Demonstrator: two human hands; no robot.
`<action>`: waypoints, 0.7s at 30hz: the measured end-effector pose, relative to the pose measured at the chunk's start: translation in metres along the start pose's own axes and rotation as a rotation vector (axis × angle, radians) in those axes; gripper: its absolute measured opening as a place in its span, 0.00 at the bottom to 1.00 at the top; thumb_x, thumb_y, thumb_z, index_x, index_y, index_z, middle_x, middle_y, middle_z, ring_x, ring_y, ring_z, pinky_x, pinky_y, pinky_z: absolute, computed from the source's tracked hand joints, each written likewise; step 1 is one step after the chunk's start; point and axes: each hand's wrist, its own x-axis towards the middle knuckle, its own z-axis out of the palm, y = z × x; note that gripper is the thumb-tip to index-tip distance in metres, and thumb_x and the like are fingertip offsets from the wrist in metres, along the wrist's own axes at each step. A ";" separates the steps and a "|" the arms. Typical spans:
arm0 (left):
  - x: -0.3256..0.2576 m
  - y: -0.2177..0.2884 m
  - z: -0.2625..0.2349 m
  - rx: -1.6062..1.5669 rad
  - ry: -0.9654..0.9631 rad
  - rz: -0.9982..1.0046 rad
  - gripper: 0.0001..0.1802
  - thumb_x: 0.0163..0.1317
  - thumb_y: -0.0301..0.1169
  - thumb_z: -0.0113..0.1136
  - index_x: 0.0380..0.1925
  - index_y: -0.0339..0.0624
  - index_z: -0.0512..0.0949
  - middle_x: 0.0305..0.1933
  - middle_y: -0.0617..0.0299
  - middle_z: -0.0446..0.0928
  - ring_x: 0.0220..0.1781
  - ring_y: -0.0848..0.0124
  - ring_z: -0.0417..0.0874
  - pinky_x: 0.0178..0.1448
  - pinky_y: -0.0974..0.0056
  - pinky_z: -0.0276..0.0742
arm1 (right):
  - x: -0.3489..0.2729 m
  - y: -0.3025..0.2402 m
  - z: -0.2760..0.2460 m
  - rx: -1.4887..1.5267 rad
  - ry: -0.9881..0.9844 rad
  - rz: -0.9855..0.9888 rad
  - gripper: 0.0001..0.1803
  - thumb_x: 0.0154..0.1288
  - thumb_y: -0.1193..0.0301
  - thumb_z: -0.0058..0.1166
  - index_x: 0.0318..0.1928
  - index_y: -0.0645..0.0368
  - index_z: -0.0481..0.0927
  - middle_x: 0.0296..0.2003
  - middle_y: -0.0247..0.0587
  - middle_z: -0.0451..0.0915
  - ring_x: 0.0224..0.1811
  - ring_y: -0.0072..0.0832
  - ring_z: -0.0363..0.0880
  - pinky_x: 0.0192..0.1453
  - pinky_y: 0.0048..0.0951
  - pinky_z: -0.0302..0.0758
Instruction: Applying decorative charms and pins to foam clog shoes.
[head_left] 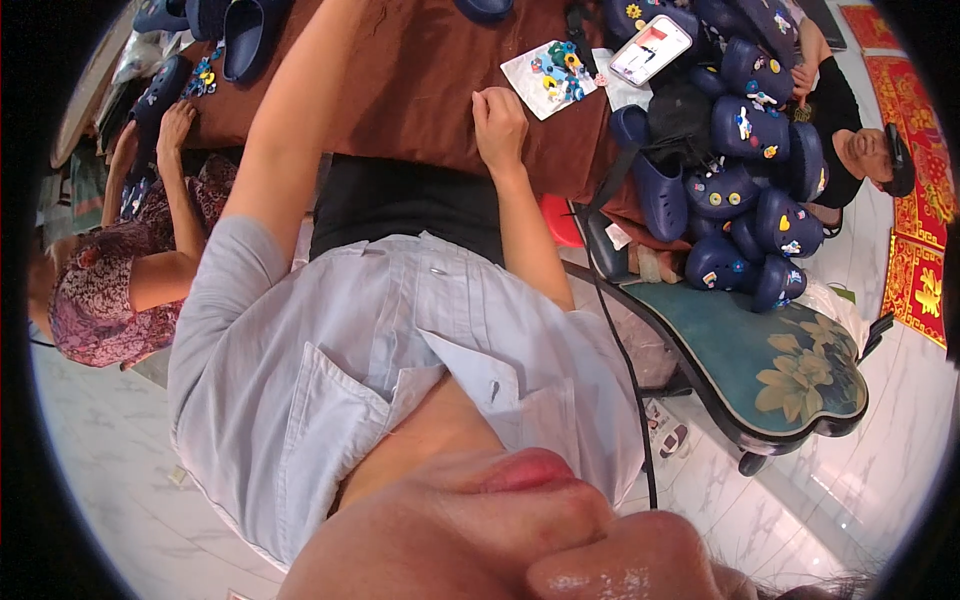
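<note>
My left forearm (305,90) stretches forward over the brown cloth and passes out at the top edge, so the hand itself is hidden. On the cloth-covered table rests my right hand (500,125), its fingers curled closed; whatever they hold, if anything, cannot be made out. Just beyond it lies a white sheet (520,75) with a heap of small colourful shoe charms (563,75). A phone (651,50) with a lit screen is to the right of the charms. A navy clog (484,8) shows partly at the far edge.
Navy clogs (750,130) with charms are piled at the right, partly above a teal floral-patterned chair (790,375). A dark cable (625,350) hangs nearby. One person (150,270) at the left handles a clog (160,95); another person (835,130) is beyond the pile.
</note>
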 end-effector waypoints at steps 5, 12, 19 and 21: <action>0.054 0.026 0.031 -0.166 0.080 -0.082 0.53 0.56 0.58 0.65 0.72 0.44 0.51 0.59 0.30 0.69 0.49 0.44 0.81 0.43 0.55 0.83 | -0.002 0.003 -0.002 -0.004 0.006 0.042 0.07 0.63 0.74 0.58 0.30 0.63 0.74 0.31 0.49 0.77 0.37 0.49 0.76 0.41 0.45 0.73; 0.091 0.030 -0.001 -0.208 0.063 -0.087 0.39 0.65 0.45 0.60 0.68 0.40 0.55 0.54 0.30 0.73 0.44 0.44 0.83 0.39 0.53 0.85 | 0.003 -0.005 0.003 0.030 -0.015 0.043 0.08 0.63 0.74 0.57 0.30 0.63 0.74 0.31 0.50 0.77 0.36 0.50 0.76 0.40 0.46 0.73; 0.062 0.008 0.016 0.042 0.011 -0.062 0.27 0.68 0.37 0.57 0.64 0.40 0.63 0.44 0.35 0.79 0.40 0.49 0.86 0.39 0.56 0.86 | -0.003 0.005 -0.002 0.020 -0.011 0.087 0.07 0.63 0.74 0.57 0.30 0.63 0.74 0.30 0.50 0.76 0.36 0.49 0.76 0.40 0.46 0.72; 0.059 0.002 0.014 0.048 -0.013 0.029 0.26 0.67 0.32 0.58 0.63 0.41 0.65 0.41 0.38 0.81 0.37 0.51 0.87 0.38 0.57 0.86 | -0.003 0.005 -0.002 0.013 -0.013 0.091 0.07 0.64 0.74 0.57 0.30 0.63 0.75 0.30 0.50 0.76 0.37 0.49 0.76 0.41 0.46 0.72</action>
